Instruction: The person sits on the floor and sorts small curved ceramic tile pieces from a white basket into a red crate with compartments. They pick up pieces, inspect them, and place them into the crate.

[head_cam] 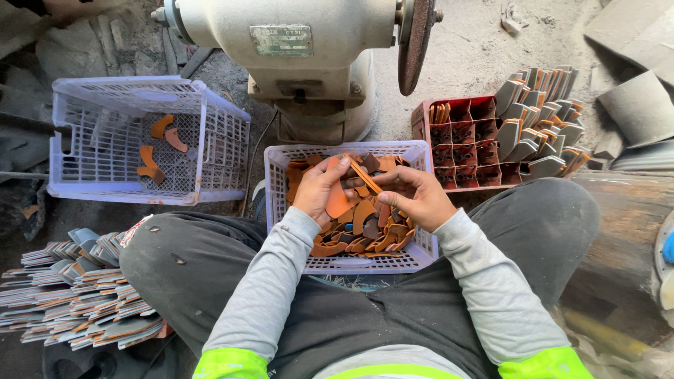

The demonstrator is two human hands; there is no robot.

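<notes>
Over the pale lilac plastic basket (pixel 421 151) of rusty orange curved metal pieces, the right hand (pixel 419 198) pinches one flat orange strip (pixel 365 177) slanting up-left toward the left hand (pixel 317 191), closed on another orange piece (pixel 337 203).

Rusty orange curved metal pieces (pixel 361 228) lay heaped in the white plastic basket (pixel 351 263), loosely overlapped, filling it toward the near edge; one flat orange piece (pixel 338 201) stood tilted against the left hand's palm; a thin strip (pixel 365 177) slanted edge-on between the fingers above the heap.
</notes>
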